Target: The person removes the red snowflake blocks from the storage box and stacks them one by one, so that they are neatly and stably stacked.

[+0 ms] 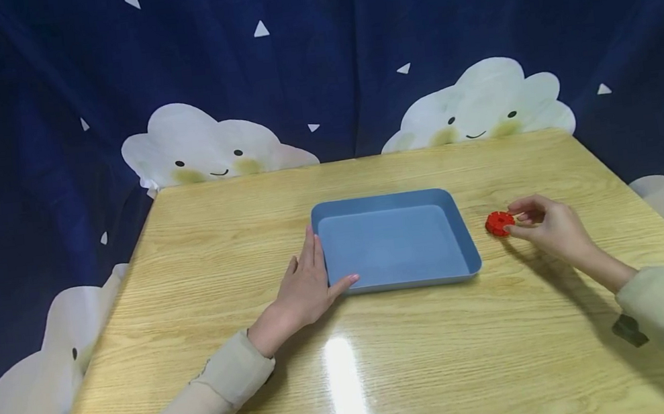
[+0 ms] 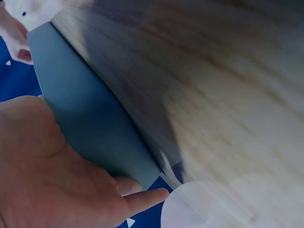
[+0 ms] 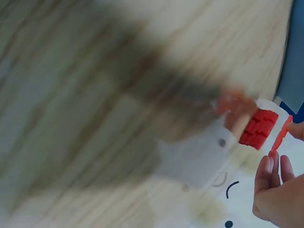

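Along the left wall of a shallow blue tray (image 1: 397, 247) rests my left hand (image 1: 307, 287), fingers straight and thumb over the near left corner. The left wrist view shows the palm (image 2: 57, 166) against the tray's outer side (image 2: 90, 109). To the right of the tray, my right hand (image 1: 552, 224) is at a small stack of red notched discs (image 1: 496, 225). In the right wrist view, thumb and fingertips pinch one thin red disc (image 3: 282, 134), seen edge-on. A narrow gap parts it from the red stack (image 3: 259, 129) on the table.
Both tray and discs are on a light wooden table (image 1: 220, 245). Behind it hangs a dark blue curtain (image 1: 316, 53) with white clouds and triangles. A dark object (image 1: 629, 329) shows beside the right sleeve. Glare lies on the near tabletop.
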### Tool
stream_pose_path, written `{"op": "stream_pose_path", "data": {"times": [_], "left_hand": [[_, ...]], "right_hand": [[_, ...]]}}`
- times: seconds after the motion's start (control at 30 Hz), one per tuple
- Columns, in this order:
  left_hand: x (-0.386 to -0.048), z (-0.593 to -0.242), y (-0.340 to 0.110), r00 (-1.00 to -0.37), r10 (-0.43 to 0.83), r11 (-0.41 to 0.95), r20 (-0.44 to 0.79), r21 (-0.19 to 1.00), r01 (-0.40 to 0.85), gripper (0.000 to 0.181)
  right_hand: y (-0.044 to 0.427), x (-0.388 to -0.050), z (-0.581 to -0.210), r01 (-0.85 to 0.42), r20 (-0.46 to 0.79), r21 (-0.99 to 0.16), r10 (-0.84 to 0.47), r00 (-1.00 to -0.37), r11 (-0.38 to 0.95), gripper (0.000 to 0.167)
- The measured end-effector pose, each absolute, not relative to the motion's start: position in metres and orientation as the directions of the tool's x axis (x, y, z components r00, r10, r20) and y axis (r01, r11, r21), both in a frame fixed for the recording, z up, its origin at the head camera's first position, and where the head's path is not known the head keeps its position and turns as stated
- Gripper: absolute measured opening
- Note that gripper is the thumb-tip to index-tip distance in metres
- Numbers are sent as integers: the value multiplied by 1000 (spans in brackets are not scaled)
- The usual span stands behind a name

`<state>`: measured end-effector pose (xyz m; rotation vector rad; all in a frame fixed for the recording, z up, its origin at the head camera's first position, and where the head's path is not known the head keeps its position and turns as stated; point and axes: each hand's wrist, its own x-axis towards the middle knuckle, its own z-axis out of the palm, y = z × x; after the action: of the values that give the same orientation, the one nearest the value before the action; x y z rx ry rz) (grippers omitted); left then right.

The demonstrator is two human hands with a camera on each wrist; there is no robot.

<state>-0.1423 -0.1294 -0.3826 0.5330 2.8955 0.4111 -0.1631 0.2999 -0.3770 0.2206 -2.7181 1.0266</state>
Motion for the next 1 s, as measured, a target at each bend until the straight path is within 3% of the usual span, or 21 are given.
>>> {"op": "stream_pose_path", "data": {"times": [1.0], "left_hand": [[-144,-383,-130,-918,377,893,-124,312,325,102]], "right_hand": [[306,-158,-385,-206,260,-612,-52,-964,764,35]]}}
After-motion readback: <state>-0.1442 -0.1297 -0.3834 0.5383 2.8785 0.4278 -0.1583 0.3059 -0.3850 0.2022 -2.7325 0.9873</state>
